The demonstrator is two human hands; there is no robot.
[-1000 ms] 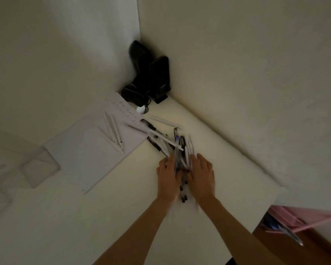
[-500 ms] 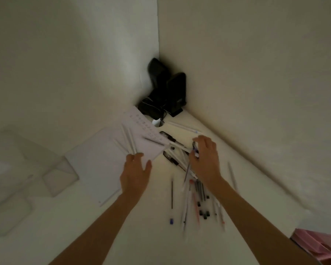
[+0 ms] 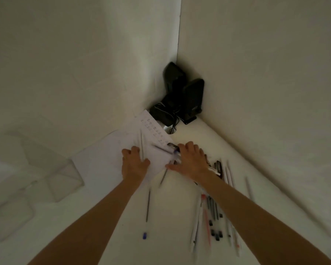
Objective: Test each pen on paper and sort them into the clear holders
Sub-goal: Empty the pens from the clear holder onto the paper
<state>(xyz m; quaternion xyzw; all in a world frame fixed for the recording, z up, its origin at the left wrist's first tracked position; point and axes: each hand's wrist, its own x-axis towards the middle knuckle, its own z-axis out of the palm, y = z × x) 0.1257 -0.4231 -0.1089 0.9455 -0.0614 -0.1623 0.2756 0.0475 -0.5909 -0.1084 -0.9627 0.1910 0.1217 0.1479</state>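
A white sheet of paper (image 3: pixel 107 159) lies on the white table, with faint marks near its far corner. My left hand (image 3: pixel 134 165) rests palm down on the sheet's near right part, fingers spread beside a thin pen (image 3: pixel 142 148). My right hand (image 3: pixel 191 160) lies flat over several pens at the paper's right corner; a dark pen with a blue end (image 3: pixel 175 151) shows under its fingertips. A pile of pens (image 3: pixel 212 217) is scattered at the lower right. A lone pen with a blue cap (image 3: pixel 147 209) lies between my forearms. Clear holders (image 3: pixel 65 178) stand at the left.
Two black speakers (image 3: pixel 191 100) with cables fill the wall corner behind the paper. Walls close the table on the left and right. Another clear holder (image 3: pixel 11 213) sits at the near left. A loose pen (image 3: pixel 249 188) lies close to the right wall.
Both hands moved away from me: the left one slid onto the paper, and the right one came down flat over the pens at the paper's corner.
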